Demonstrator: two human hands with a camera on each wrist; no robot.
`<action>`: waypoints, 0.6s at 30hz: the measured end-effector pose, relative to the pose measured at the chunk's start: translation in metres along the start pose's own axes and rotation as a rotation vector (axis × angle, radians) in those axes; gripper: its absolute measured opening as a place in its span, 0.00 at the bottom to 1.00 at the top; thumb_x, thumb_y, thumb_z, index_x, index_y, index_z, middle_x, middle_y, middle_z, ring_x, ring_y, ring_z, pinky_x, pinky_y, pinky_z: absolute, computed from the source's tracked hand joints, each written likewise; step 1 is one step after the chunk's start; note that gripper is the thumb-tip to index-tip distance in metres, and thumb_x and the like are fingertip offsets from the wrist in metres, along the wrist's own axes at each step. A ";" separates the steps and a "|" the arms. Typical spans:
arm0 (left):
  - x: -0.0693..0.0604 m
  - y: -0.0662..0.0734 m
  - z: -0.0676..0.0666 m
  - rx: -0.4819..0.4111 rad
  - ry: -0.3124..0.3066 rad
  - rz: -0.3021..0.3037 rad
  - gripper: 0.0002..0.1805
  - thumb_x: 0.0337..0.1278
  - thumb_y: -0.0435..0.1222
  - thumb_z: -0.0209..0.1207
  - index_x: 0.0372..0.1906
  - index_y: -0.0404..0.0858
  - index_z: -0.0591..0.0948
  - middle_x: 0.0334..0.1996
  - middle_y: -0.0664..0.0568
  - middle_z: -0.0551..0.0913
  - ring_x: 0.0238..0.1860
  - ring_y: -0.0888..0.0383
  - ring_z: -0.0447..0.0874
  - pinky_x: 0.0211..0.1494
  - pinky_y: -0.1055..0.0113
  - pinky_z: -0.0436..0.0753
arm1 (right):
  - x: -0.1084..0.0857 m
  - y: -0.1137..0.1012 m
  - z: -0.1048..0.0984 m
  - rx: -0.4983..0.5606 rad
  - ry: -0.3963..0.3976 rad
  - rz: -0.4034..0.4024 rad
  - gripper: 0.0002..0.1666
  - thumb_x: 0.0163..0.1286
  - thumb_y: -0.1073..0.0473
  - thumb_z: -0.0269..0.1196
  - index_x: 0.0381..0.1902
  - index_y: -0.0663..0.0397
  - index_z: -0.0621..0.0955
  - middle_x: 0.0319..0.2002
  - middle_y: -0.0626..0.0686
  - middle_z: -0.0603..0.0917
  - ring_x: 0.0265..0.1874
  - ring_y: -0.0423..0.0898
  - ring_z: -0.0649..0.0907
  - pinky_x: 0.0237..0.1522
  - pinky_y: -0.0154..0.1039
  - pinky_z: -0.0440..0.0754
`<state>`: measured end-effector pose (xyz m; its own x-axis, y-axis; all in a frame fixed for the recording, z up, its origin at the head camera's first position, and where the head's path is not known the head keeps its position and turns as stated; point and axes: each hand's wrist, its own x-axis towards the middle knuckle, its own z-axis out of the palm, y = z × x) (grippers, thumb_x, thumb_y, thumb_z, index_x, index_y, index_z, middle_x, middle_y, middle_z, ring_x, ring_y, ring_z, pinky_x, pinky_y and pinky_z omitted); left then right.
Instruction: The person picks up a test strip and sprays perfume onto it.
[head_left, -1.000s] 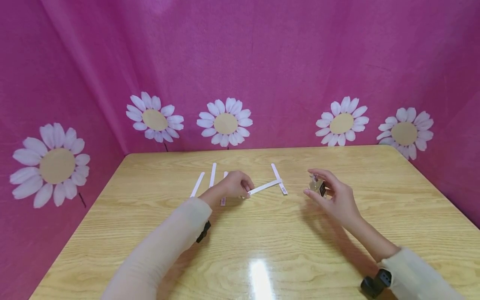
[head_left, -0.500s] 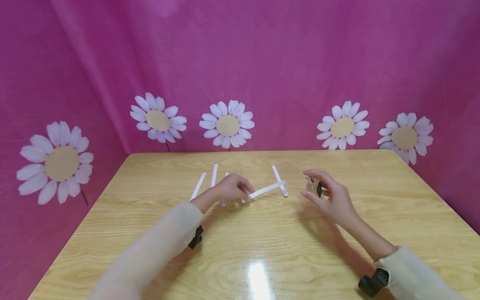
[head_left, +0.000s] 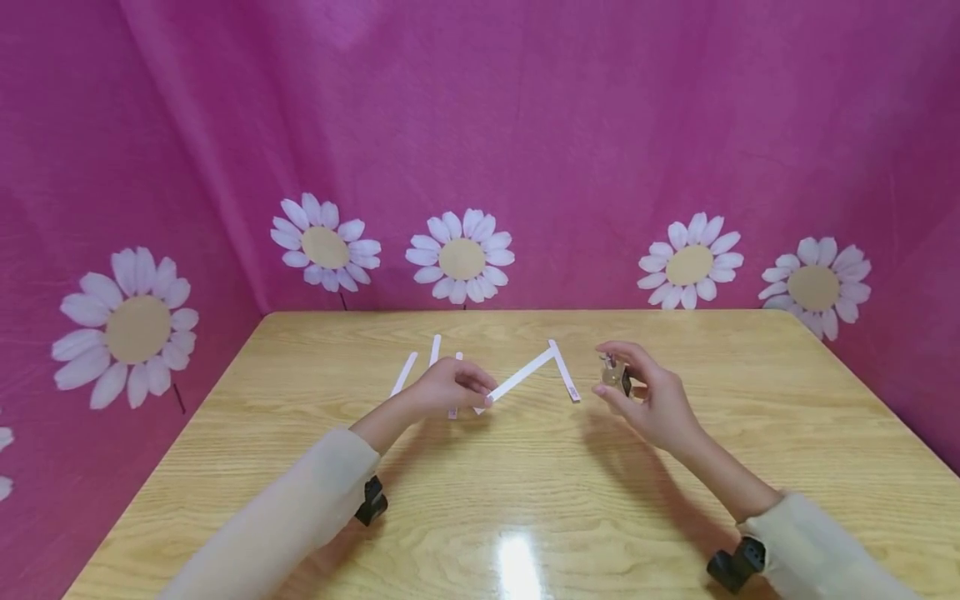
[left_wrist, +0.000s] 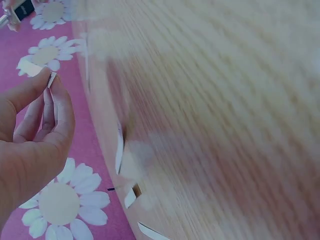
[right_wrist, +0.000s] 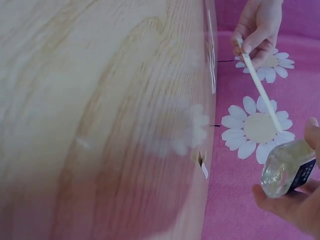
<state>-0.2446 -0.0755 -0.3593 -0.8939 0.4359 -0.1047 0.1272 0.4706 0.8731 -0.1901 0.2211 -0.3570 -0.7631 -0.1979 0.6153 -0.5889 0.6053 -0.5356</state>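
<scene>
So the left hand [head_left: 450,387] has a thin, flat white paper strip [head_left: 521,375] pinched by its near-left end between thumb and fingertips, the free end angling off to the far right. From the head camera it looks like it overlaps another flat white strip with a printed near end [head_left: 566,382], which lies right of centre on the table, but the right wrist view shows the pinched one up in the air. The right hand [head_left: 663,408] is wrapped around a small clear glass bottle with a dark label [right_wrist: 285,170], also held above the table, over to the right, and the free end points roughly its way without touching. More white paper strips [head_left: 403,373] sit around the left hand, partly hidden by it. All this is over a pale wood-grain table [head_left: 465,500], with a pink cloth backdrop printed with white daisies [head_left: 562,167] along the far side.
</scene>
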 end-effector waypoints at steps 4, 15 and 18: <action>-0.007 0.004 -0.001 -0.046 0.006 0.002 0.15 0.52 0.30 0.66 0.46 0.30 0.83 0.36 0.45 0.87 0.32 0.69 0.80 0.41 0.71 0.84 | 0.003 0.000 0.002 -0.040 0.038 0.001 0.30 0.53 0.67 0.72 0.55 0.52 0.78 0.42 0.55 0.85 0.38 0.45 0.84 0.25 0.31 0.81; -0.016 0.011 -0.005 -0.108 0.033 -0.026 0.14 0.53 0.31 0.65 0.46 0.29 0.83 0.30 0.52 0.86 0.28 0.67 0.82 0.38 0.67 0.83 | 0.015 -0.007 0.011 -0.036 0.074 -0.060 0.34 0.50 0.67 0.74 0.57 0.52 0.78 0.42 0.55 0.84 0.33 0.34 0.78 0.26 0.26 0.80; -0.015 0.011 -0.005 -0.123 0.032 -0.026 0.14 0.53 0.30 0.65 0.46 0.29 0.82 0.27 0.56 0.84 0.27 0.67 0.81 0.41 0.64 0.85 | 0.016 -0.008 0.013 -0.035 0.061 -0.041 0.33 0.52 0.66 0.73 0.57 0.52 0.77 0.42 0.55 0.84 0.38 0.39 0.80 0.28 0.30 0.83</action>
<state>-0.2315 -0.0807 -0.3458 -0.9096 0.3995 -0.1142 0.0523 0.3827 0.9224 -0.2012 0.2032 -0.3498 -0.7202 -0.1769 0.6709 -0.6090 0.6243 -0.4892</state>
